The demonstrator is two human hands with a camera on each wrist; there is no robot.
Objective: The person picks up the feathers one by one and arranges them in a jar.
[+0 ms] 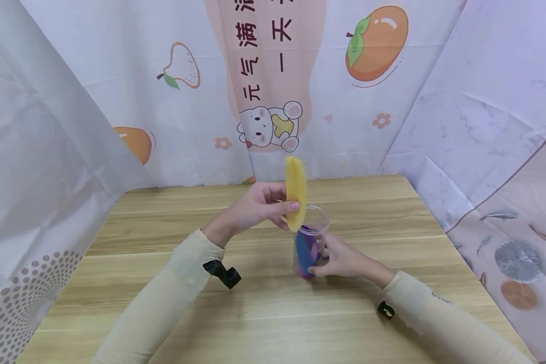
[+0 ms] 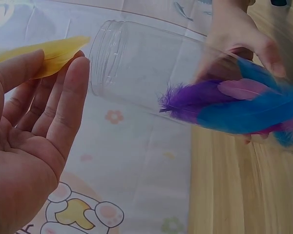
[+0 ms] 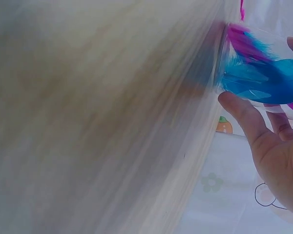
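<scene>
A yellow feather stands nearly upright between the thumb and fingers of my left hand, its lower tip right at the mouth of a clear plastic jar. My right hand grips the jar low on its side, with the thumb toward the front. Inside the jar lie blue feathers, a purple feather and pink ones, gathered in the lower part. In the right wrist view a magenta feather shows near the jar's base, beside the right thumb and fingers.
The jar stands on a wood-grain table. A printed white curtain hangs behind the table's far edge, with more cloth along the right side. Black wrist cameras sit on both sleeves, the left camera nearer the jar.
</scene>
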